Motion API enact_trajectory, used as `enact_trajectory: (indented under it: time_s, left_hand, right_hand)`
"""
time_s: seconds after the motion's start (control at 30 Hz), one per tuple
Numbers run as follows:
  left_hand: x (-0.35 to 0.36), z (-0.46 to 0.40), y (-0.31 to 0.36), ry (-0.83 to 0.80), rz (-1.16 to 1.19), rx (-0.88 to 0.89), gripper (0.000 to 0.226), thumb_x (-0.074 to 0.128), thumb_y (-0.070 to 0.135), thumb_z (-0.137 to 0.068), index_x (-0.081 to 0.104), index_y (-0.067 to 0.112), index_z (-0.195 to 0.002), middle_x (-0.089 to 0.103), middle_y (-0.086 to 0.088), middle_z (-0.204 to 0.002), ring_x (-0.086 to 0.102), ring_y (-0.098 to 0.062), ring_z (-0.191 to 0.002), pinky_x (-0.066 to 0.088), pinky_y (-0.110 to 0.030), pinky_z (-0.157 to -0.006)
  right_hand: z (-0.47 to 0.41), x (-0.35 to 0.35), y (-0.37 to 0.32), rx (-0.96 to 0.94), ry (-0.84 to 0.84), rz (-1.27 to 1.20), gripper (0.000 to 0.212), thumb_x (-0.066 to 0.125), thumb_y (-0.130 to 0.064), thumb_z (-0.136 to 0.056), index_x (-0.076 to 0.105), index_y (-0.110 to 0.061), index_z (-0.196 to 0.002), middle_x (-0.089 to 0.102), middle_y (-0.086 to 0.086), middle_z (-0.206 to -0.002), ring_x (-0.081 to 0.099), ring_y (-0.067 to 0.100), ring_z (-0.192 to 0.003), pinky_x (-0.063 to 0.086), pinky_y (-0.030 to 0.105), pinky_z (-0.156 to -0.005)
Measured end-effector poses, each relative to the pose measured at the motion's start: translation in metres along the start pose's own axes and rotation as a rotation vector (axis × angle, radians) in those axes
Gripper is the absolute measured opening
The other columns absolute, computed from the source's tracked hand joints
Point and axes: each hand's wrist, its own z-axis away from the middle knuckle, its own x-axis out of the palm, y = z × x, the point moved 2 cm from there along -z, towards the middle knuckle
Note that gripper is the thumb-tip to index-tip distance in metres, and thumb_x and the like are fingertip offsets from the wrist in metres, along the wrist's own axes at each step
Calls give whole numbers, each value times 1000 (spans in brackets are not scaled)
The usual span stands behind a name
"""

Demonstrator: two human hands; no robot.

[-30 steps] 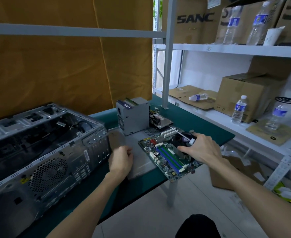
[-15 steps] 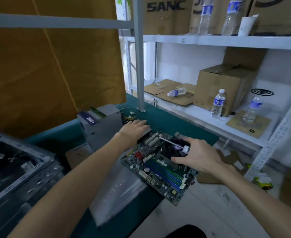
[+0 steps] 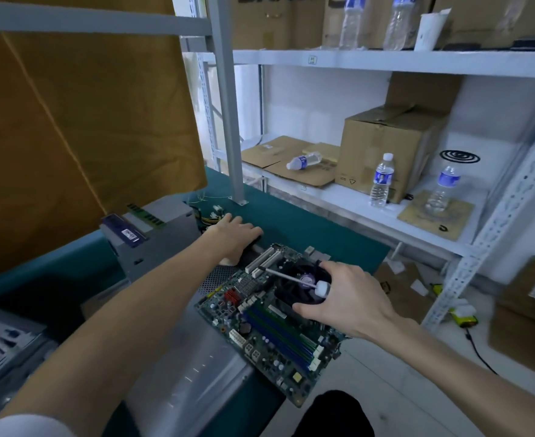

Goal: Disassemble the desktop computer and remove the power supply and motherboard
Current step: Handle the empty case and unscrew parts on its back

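Motherboard [image 3: 278, 329] — flat, green, studded; right hand [image 3: 351, 298] grips its round fan [image 3: 297, 279].

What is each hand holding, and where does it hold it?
The right hand grips the fan on the motherboard by its sides, a screwdriver tucked in too. The left hand lies over something dark; a hold cannot be told.

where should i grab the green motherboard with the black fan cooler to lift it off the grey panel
Grip the green motherboard by its bare long edges, probably from the near right corner that overhangs the teal table, where fingers can get underneath. Its top is crowded with slots and pins. The right hand already grips the black fan cooler, a screwdriver held with it; the left hand rests beyond the far edge.
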Motion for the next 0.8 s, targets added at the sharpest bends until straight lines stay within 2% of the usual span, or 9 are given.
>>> enact_trajectory:
  time_s: [0.13, 0.33, 0.43, 0.53, 0.7, 0.8]
  left_hand:
    - [-6, 10, -9, -14, 63, -1, 109, 79, 1, -72, 16, 26, -157, 37, -6, -154, 37, -33, -134, 31, -50, -111]
    - [-4, 20, -6, -52, 64, 37, 107, 78, 2, -77, 14, 28, -159, 35, -3, -158, 33, -30, -141, 26, -53, -119]
    - [-5, 24, -9, -23, 93, 55, 95, 75, 6, -84, 18, 29, -158, 36, -2, -159, 35, -30, -139, 26, -53, -118]
    - [-5, 25, -10, -7, 102, 62, 86, 69, 9, -91, 19, 29, -158, 37, -2, -159, 35, -30, -139, 27, -51, -116]
    - [-1, 29, -13, 15, 164, 70, 95, 76, 7, -86, 17, 20, -161, 35, -4, -161, 40, -28, -140, 38, -41, -111]
    - [6, 44, -15, 69, 277, 53, 96, 72, 0, -86, 15, 14, -162, 22, -9, -167, 28, -26, -150, 33, -37, -118]
  right_hand:
    - [-2, 6, -17, 17, 24, -29, 76, 58, -89, -55, 65, -28, -100, 63, -15, -79, 59, 7, -62, 54, 28, -50]
    - [-6, 21, -49, -8, 13, -134, 63, 60, -85, -55, 61, -33, -91, 60, -16, -80, 59, 7, -65, 55, 31, -57]
    - [-7, 28, -60, -10, 60, -163, 67, 58, -86, -55, 62, -35, -97, 59, -16, -87, 59, 10, -71, 45, 27, -57]
    - [-10, 33, -66, 9, 52, -153, 71, 57, -88, -55, 61, -33, -101, 60, -13, -92, 60, 14, -77, 45, 29, -61]
    - [-10, 36, -70, 29, 38, -121, 79, 53, -91, -56, 61, -32, -107, 61, -10, -97, 63, 17, -82, 51, 32, -65]
    - [-8, 39, -66, 22, 35, -138, 89, 52, -94, -59, 59, -32, -123, 64, -10, -112, 64, 14, -94, 49, 30, -69]
